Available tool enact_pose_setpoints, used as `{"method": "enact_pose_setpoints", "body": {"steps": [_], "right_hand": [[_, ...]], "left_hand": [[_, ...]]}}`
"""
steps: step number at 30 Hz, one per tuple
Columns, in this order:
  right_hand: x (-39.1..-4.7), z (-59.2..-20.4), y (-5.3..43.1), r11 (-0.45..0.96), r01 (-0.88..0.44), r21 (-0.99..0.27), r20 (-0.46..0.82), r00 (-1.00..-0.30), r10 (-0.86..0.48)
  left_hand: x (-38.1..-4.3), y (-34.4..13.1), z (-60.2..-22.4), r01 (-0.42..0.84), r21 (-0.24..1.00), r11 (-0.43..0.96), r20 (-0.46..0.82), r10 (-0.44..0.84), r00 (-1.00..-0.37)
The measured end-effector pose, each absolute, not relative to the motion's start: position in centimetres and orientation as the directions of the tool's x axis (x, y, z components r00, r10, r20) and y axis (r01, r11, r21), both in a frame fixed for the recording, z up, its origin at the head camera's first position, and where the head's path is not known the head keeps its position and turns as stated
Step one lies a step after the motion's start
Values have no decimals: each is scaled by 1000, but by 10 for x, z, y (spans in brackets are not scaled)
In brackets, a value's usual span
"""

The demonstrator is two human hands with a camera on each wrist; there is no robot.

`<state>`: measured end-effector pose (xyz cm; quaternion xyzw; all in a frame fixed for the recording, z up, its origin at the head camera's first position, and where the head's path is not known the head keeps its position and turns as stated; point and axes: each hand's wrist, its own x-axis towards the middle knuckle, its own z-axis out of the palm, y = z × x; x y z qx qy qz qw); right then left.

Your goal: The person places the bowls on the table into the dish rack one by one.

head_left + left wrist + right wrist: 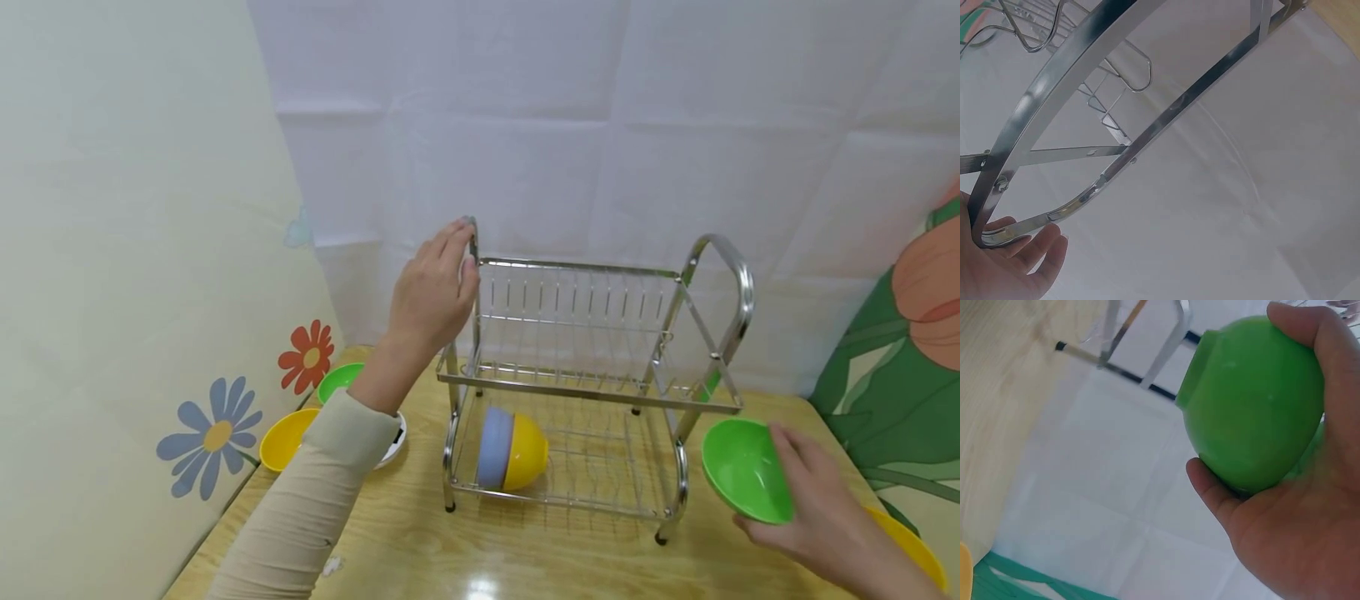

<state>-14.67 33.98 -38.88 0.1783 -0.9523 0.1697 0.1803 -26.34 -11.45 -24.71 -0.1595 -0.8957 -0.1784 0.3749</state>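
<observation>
A two-tier metal dish rack [585, 392] stands on the wooden table. At the top of its left side, my left hand [435, 296] holds the curved end frame; the left wrist view shows fingers [1047, 250] curled round the tube. My right hand [825, 517] grips a green bowl [742, 467] by its side, right of the rack, thumb and fingers spread across it. The bowl is tilted, its inside facing the head camera. On the rack's lower tier, a blue bowl [492, 450] and a yellow bowl [528, 452] rest on their sides, one against the other.
Left of the rack are another yellow bowl [282, 442], another green bowl [337, 383] and a white dish [393, 448], partly hidden by my left arm. A further yellow bowl [917, 554] lies beyond my right wrist. White cloth [555, 150] hangs behind the rack.
</observation>
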Motion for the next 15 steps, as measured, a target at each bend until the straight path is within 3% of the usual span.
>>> {"method": "enact_pose_setpoints", "body": {"steps": [15], "right_hand": [[-122,-388,286,816,-500,-290,322,-854,-408]], "left_hand": [[-259,-123,-251,422,232,877,714,141,-686]]}}
